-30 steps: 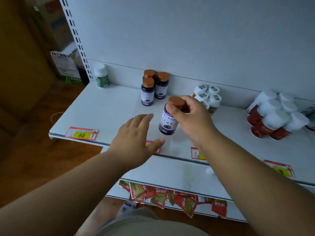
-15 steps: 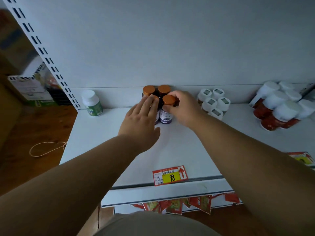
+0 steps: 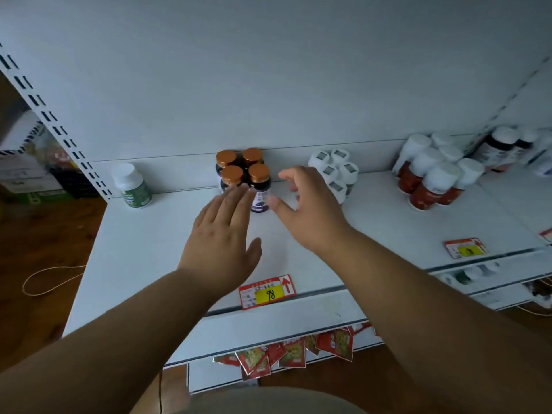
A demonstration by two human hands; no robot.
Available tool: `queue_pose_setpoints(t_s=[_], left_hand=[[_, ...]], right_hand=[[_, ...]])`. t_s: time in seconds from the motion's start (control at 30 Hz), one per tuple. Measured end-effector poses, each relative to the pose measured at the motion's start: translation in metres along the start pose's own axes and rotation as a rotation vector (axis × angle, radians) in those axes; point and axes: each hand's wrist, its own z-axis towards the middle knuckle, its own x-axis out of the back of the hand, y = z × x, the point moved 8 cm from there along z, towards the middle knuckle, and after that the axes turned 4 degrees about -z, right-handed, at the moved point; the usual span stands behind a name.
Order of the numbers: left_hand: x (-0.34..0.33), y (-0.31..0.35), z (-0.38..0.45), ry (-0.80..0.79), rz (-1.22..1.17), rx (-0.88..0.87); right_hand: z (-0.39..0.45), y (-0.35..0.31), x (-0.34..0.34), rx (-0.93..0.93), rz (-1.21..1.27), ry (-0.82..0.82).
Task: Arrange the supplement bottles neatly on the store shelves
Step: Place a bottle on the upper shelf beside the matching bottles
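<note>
Several dark purple bottles with copper caps [image 3: 243, 171] stand in a tight square cluster at the back of the white shelf [image 3: 149, 249]. My left hand [image 3: 222, 234] lies flat with straight fingers, its fingertips just in front of the front-left bottle. To the right of the cluster my right hand [image 3: 307, 209] hovers with fingers spread and relaxed, holding nothing. A single green-labelled bottle with a white cap [image 3: 133, 186] stands alone at the back left.
A group of white bottles [image 3: 336, 171] sits right of my right hand. Red bottles with white caps [image 3: 433, 177] stand further right, more bottles beyond. Price tags [image 3: 267, 291] are on the shelf's front edge. Red packets [image 3: 286, 352] hang below.
My right hand set the purple bottle into the cluster's front right and let go of it. It now hovers open to the right. My left hand drew back slightly.
</note>
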Motion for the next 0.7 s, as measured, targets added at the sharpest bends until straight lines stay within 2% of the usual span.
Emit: queue_pose_setpoints(t_s=[0.23, 0.5, 0.7], left_hand=[[-0.031, 0.112, -0.051, -0.035, -0.136, -0.076], [-0.095, 0.266, -0.102, -0.187, -0.201, -0.069], [-0.130, 0.306, -0.113, -0.288, -0.170, -0.082]], right_hand=[[-0.096, 0.049, 0.067, -0.025, 0.064, 0.062], [-0.242, 0.170, 0.135, -0.168, 0.028, 0.002], [-0.274, 0.220, 0.142, -0.260, 0.056, -0.031]])
